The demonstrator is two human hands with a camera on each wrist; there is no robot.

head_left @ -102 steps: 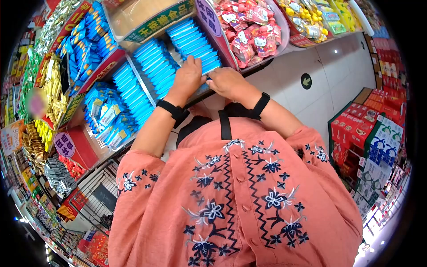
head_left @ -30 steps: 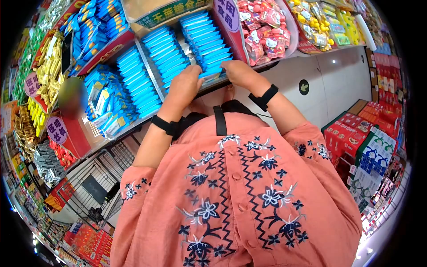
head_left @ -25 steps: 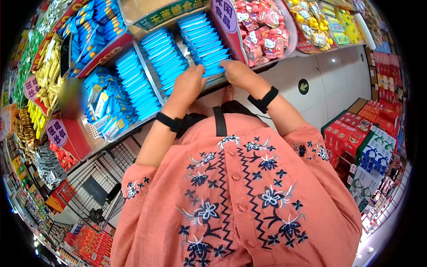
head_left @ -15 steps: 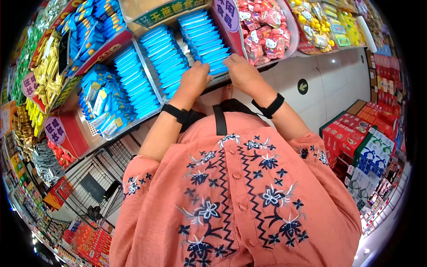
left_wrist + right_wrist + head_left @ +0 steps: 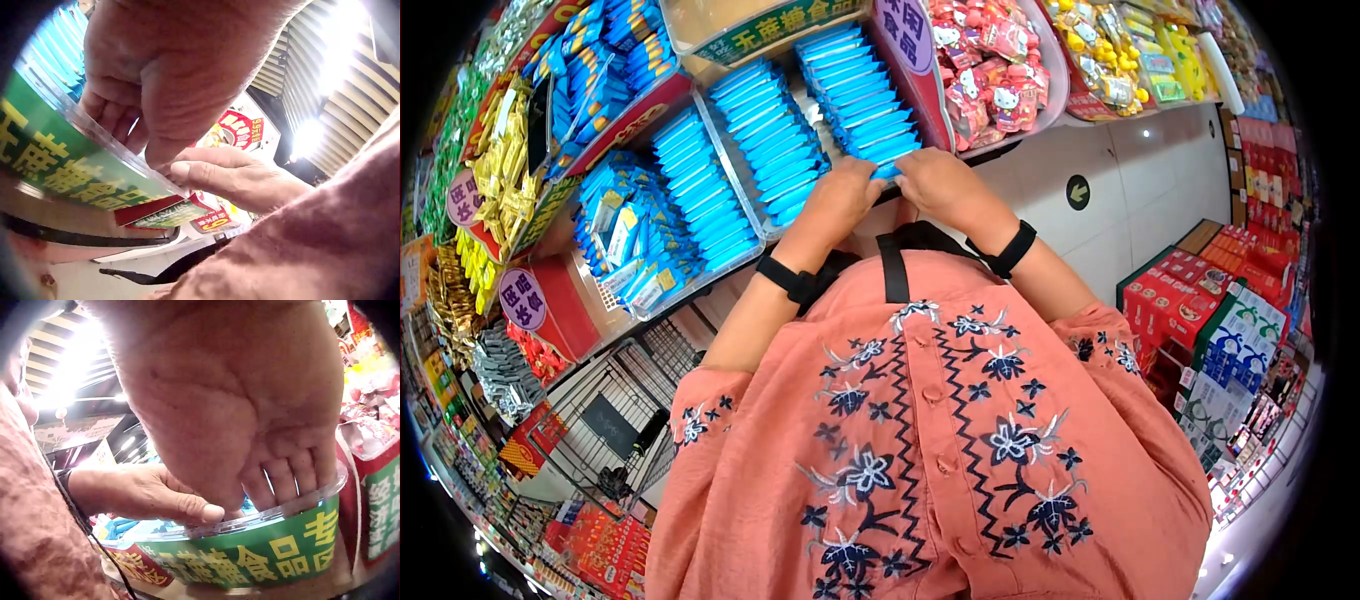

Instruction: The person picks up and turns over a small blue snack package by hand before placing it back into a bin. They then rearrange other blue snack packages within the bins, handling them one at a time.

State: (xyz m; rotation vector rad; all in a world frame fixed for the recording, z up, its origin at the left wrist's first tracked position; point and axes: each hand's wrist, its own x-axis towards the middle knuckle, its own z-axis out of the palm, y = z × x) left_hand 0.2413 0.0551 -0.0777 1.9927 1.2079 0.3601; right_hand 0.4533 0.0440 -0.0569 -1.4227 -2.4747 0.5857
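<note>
In the head view, my left hand [image 5: 843, 200] and right hand [image 5: 945, 188] meet at the front end of the right-hand row of blue snack packets [image 5: 855, 90]. A bit of a blue packet [image 5: 887, 170] shows between the fingertips. In the left wrist view, the left hand's fingers [image 5: 112, 119] reach down behind the clear plastic rim [image 5: 128, 156] of the bin. In the right wrist view, the right hand's fingers [image 5: 284, 478] dip behind the same rim, with the left thumb [image 5: 203, 509] close by. The fingertips are hidden, so I cannot tell whether they pinch a packet.
More blue packets [image 5: 765, 130] stand in rows to the left. Pink bagged candies [image 5: 1000, 85] fill the tub to the right, beyond a red divider [image 5: 920, 75]. A wire shopping cart [image 5: 635, 390] stands at lower left; stacked red boxes [image 5: 1175, 290] stand at right.
Since half a second ago both hands have come down and closer together at the row's front end. Over the last second the gap between the fingertips has narrowed. The packet rows look much the same.
</note>
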